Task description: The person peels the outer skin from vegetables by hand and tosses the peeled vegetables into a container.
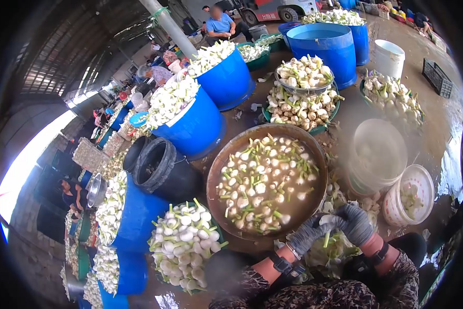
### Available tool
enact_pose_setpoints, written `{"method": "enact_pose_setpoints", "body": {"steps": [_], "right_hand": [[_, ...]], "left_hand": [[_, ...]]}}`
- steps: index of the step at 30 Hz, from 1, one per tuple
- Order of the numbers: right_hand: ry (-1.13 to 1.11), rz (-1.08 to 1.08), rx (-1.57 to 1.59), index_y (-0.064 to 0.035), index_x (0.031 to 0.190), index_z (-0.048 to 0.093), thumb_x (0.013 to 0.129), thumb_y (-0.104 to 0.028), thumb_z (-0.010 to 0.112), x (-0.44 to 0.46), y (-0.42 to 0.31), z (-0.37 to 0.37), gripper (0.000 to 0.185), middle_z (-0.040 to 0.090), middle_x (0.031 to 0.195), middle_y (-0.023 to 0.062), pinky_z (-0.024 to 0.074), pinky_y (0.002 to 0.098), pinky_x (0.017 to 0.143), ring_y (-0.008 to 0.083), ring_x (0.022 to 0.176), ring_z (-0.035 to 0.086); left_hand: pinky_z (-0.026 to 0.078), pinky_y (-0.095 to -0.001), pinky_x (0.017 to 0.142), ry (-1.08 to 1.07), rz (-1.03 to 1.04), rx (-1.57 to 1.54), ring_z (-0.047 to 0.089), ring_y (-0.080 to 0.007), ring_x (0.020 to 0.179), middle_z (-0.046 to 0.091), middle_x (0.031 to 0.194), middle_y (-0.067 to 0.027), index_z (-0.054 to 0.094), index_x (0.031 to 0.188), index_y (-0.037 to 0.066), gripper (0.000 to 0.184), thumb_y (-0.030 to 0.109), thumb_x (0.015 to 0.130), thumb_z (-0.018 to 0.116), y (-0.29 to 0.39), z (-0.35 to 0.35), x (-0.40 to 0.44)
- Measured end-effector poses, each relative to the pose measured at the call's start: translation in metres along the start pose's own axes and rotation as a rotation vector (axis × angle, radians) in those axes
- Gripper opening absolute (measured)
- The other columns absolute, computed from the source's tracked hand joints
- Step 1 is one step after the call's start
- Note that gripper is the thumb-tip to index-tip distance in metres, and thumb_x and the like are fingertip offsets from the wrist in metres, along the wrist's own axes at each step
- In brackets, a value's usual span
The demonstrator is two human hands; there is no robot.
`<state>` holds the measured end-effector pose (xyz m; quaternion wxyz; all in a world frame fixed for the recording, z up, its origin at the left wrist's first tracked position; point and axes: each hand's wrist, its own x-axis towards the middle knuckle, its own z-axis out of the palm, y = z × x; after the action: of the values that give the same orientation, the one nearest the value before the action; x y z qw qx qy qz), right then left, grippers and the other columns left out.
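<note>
**One garlic bulb (326,220) up close, loads more all around**

Starting at the far left of the frame: got a bright opening (33,159) glaring there, then a person (68,194) just beside a metal bowl (96,191). Next, moving right, a line of blue tubs (144,219) piled high with white, green-stemmed garlic, running from the lower left up to the top middle. Also spotted a black bucket (177,180) tucked in among those, plus a big garlic heap (185,242) at lower centre left.

Then, smack in the middle, a wide round basin (212,188) full of murky water and floating bulbs. Right above, a metal strainer bowl (298,90) heaped with garlic, sitting on another pile.

Now for the lower right, just off the basin's bottom right rim: left hand (303,238) in a grey glove, fingers curled and pinching that one bulb, stem pointing down. Right hand (355,224), gloved too, curled in against the same bulb; can't tell if pinching or only touching. Below both, a mess of pale peelings (332,255).

Further right, a hazy see-through tub (381,139), then a white pail (393,206). Finally, at upper right, a black crate (436,80).
</note>
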<state>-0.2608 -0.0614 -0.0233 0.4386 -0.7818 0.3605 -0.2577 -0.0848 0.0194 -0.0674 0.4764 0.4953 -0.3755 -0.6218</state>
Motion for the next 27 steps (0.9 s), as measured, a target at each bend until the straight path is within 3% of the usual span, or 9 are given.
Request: {"method": "enact_pose_setpoints", "body": {"steps": [1, 7, 11, 14, 17, 19, 21, 24, 27], "right_hand": [[0.092, -0.118, -0.018, -0.0023, 0.090, 0.067, 0.085, -0.015, 0.069, 0.003, 0.007, 0.006, 0.014, 0.064, 0.078, 0.0139, 0.0501, 0.0360, 0.068, 0.0282, 0.073, 0.063], [0.124, -0.151, -0.154, -0.0029, 0.086, 0.063, 0.083, -0.012, 0.068, 0.002, 0.014, 0.002, 0.010, 0.064, 0.079, 0.0169, 0.0499, 0.0407, 0.068, 0.0360, 0.074, 0.062], [0.107, -0.090, -0.230, -0.0028, 0.089, 0.063, 0.084, -0.016, 0.066, 0.005, 0.037, -0.002, 0.014, 0.064, 0.081, 0.0186, 0.0497, 0.0439, 0.069, 0.0391, 0.077, 0.062], [-0.063, 0.047, -0.492, -0.0054, 0.093, 0.062, 0.086, -0.021, 0.062, 0.012, 0.060, 0.001, 0.017, 0.065, 0.083, 0.0191, 0.0496, 0.0465, 0.072, 0.0405, 0.079, 0.062], [-0.006, 0.047, -0.333, -0.0098, 0.093, 0.062, 0.086, -0.023, 0.060, 0.009, 0.058, 0.002, 0.015, 0.064, 0.083, 0.0180, 0.0496, 0.0480, 0.073, 0.0398, 0.082, 0.062], [0.046, -0.068, -0.373, -0.0078, 0.087, 0.062, 0.085, -0.027, 0.062, 0.011, 0.055, 0.003, 0.019, 0.063, 0.088, 0.0175, 0.0495, 0.0478, 0.071, 0.0390, 0.081, 0.061], [0.050, -0.152, -0.432, -0.0046, 0.077, 0.061, 0.087, -0.027, 0.061, 0.014, 0.048, 0.000, 0.024, 0.062, 0.080, 0.0179, 0.0488, 0.0475, 0.067, 0.0397, 0.076, 0.060], [0.103, -0.152, -0.352, -0.0040, 0.081, 0.062, 0.086, -0.024, 0.064, 0.017, 0.042, 0.000, 0.020, 0.062, 0.077, 0.0175, 0.0492, 0.0445, 0.065, 0.0400, 0.073, 0.060], [0.228, -0.191, -0.068, -0.0058, 0.089, 0.064, 0.085, -0.020, 0.065, 0.019, 0.042, 0.009, 0.015, 0.064, 0.079, 0.0150, 0.0502, 0.0429, 0.065, 0.0371, 0.073, 0.061]], "left_hand": [[0.046, -0.0296, 0.093, 0.004, 0.021, 0.069, 0.057, -0.0131, 0.102, 0.064, 0.110, -0.0051, 0.058, 0.121, 0.003, 0.035, 0.021, 0.091, 0.064, 0.000, -0.002, -0.002], [0.044, -0.0300, 0.097, -0.052, 0.048, 0.063, 0.056, -0.0134, 0.107, 0.062, 0.115, -0.0054, 0.056, 0.125, 0.002, 0.041, 0.023, 0.090, 0.065, -0.009, 0.002, -0.001], [0.043, -0.0304, 0.099, -0.131, 0.067, -0.040, 0.056, -0.0142, 0.109, 0.062, 0.117, -0.0042, 0.057, 0.124, 0.003, 0.040, 0.022, 0.090, 0.067, -0.003, 0.005, -0.001], [0.043, -0.0300, 0.101, -0.142, 0.121, -0.009, 0.056, -0.0160, 0.113, 0.059, 0.121, -0.0064, 0.051, 0.128, 0.003, 0.044, 0.018, 0.089, 0.068, -0.003, 0.002, 0.003], [0.052, -0.0432, 0.093, -0.106, 0.209, -0.306, 0.059, -0.0276, 0.111, 0.057, 0.119, -0.0091, 0.046, 0.130, 0.007, 0.044, 0.019, 0.092, 0.065, -0.012, -0.002, 0.009], [0.054, -0.0443, 0.090, -0.060, 0.143, -0.437, 0.060, -0.0278, 0.108, 0.057, 0.118, -0.0109, 0.043, 0.133, 0.011, 0.048, 0.020, 0.091, 0.065, 0.000, -0.001, 0.007], [0.057, -0.0384, 0.083, 0.017, 0.132, -0.308, 0.064, -0.0230, 0.095, 0.060, 0.112, -0.0108, 0.044, 0.133, 0.009, 0.045, 0.010, 0.091, 0.061, 0.012, -0.003, 0.007], [0.056, -0.0300, 0.076, 0.198, 0.161, -0.155, 0.064, -0.0167, 0.081, 0.062, 0.106, -0.0090, 0.046, 0.131, 0.005, 0.042, 0.002, 0.090, 0.058, 0.003, -0.008, 0.009], [0.054, -0.0286, 0.083, 0.285, 0.137, 0.078, 0.062, -0.0154, 0.093, 0.059, 0.111, -0.0088, 0.050, 0.126, 0.003, 0.044, 0.000, 0.086, 0.065, 0.007, -0.008, 0.008]]}}
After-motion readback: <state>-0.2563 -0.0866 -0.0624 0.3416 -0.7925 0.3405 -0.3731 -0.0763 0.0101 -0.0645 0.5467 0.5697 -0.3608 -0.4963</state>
